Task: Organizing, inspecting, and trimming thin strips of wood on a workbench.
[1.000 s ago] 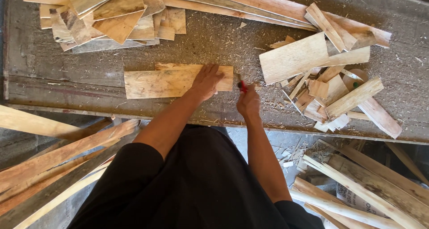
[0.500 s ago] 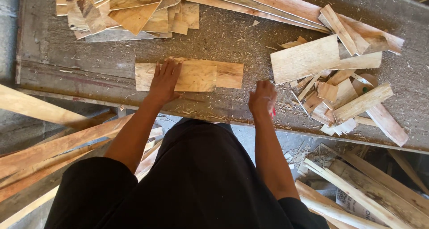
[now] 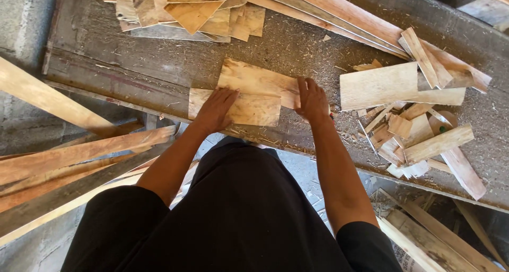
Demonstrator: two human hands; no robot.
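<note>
Planks: I see long boards (image 3: 69, 155) leaning off the workbench's (image 3: 106, 65) left end.
Left hand (image 3: 216, 108): mine, flat and unclenched on the lower plywood piece (image 3: 249, 110) at the near edge.
Right hand (image 3: 313, 99): fingers spread, pressing the upper plywood piece's (image 3: 260, 80) right end.
Offcuts (image 3: 419, 134): heaped toward the right end.

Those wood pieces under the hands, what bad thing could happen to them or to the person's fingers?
The two plywood pieces have rough, ragged edges, and both bare hands press on them: the left hand flat on the lower one, the right hand at the upper one's end. Splinters seem likely. They also lie close to the workbench front edge, so a push might slide one off. Sawdust there may make them slippery.
</note>
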